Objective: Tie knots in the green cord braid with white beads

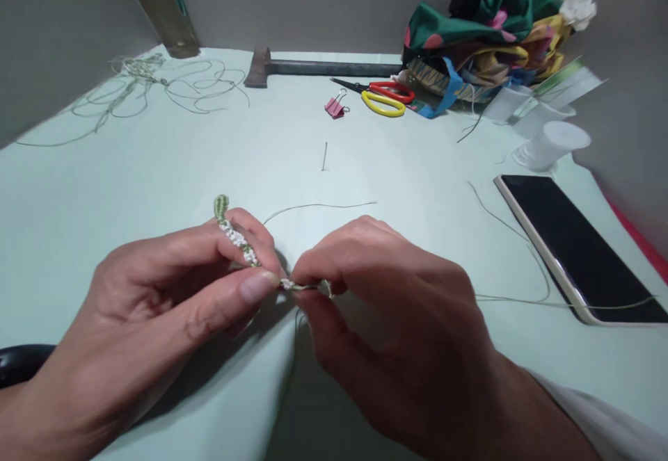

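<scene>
A narrow green and white knotted cord (236,237) is pinched between the thumb and fingers of my left hand (177,301), its green looped end standing up above the fingers. Just to the right, my right hand (396,308) pinches the cord's other end, where thin green strands come out between thumb and forefinger. The fingertips of both hands are close together. One loose thread (323,205) curves away behind the hands, and others run out to the right of my right hand.
On the pale table (130,190) lie tangled green threads (140,71), a hammer (334,69), scissors (383,103), a pink binder clip (335,105) and a pin (324,156). To the right are a phone (584,245), white spools (553,144) and a colourful cloth heap (485,23).
</scene>
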